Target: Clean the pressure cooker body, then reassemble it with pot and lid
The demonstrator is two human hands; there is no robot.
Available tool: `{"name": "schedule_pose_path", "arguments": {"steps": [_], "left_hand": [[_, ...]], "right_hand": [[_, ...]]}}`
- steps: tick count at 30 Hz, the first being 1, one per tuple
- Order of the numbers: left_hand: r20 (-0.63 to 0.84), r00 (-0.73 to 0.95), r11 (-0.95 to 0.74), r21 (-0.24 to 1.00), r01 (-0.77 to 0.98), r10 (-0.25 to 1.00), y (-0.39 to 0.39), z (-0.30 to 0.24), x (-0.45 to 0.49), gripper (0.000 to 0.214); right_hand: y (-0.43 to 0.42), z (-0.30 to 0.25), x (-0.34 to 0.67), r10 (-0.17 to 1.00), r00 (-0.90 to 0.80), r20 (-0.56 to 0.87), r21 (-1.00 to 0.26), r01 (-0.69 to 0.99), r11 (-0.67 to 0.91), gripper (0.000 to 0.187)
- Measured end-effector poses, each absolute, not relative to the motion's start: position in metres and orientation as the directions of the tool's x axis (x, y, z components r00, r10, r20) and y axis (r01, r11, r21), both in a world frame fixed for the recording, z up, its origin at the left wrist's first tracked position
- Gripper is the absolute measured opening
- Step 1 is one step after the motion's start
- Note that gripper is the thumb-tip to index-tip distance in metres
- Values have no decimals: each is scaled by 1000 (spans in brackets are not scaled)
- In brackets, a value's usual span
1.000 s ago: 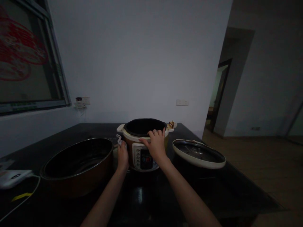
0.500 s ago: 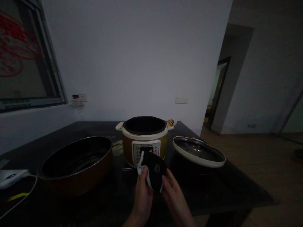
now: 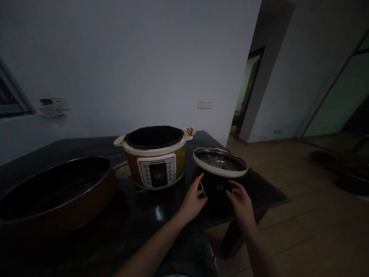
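My left hand (image 3: 193, 200) and my right hand (image 3: 241, 202) hold a dark cloth (image 3: 216, 189) with a small logo stretched between them, each pinching one side edge. The cloth hangs just in front of and below a round cream-rimmed cooker lid (image 3: 220, 161) that lies upside down on the black table (image 3: 161, 215). Left of the lid stands an open electric pressure cooker (image 3: 154, 156) with a gold body, a white control panel and a dark inner pot. It is too dark to tell whether the cloth touches the lid.
A large brown pan (image 3: 54, 192) sits at the left of the table. The table's right corner ends near my right hand, with wooden floor (image 3: 302, 215) beyond. Behind are a white wall with sockets (image 3: 205, 104) and a doorway (image 3: 248, 92).
My hands left the cooker and came together on the dark cloth, then carried it right and spread it in front of the lid. The view has swung to the right.
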State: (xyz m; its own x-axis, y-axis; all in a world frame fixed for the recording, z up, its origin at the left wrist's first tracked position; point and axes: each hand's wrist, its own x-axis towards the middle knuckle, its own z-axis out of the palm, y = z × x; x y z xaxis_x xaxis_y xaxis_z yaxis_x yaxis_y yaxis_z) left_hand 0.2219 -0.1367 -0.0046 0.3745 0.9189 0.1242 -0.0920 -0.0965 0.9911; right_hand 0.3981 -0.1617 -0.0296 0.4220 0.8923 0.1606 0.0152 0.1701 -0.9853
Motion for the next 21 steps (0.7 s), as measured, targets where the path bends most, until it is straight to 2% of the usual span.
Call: {"name": "schedule_pose_path", "arguments": {"steps": [3, 5, 7, 10, 15, 21], "left_hand": [[166, 436, -300, 918, 259, 885, -131, -15, 237, 52], [233, 488, -469, 765, 442, 841, -132, -19, 240, 43], [284, 543, -586, 608, 536, 790, -134, -20, 240, 41], [252, 636, -664, 487, 568, 729, -140, -21, 238, 43], [203, 712, -716, 422, 556, 672, -150, -27, 237, 54], [277, 702, -744, 398, 537, 656, -157, -37, 235, 52]], "right_hand": [[-150, -37, 430, 915, 339, 218, -946, 305, 112, 37], [-143, -39, 442, 903, 286, 322, -846, 515, 139, 32], [-141, -41, 445, 849, 271, 453, -718, 675, 168, 31], [-144, -47, 437, 833, 196, 518, -582, 794, 176, 34], [-157, -61, 425, 922, 16, 387, -392, 908, 149, 36], [-167, -72, 432, 930, -10, 368, -308, 942, 132, 41]]}}
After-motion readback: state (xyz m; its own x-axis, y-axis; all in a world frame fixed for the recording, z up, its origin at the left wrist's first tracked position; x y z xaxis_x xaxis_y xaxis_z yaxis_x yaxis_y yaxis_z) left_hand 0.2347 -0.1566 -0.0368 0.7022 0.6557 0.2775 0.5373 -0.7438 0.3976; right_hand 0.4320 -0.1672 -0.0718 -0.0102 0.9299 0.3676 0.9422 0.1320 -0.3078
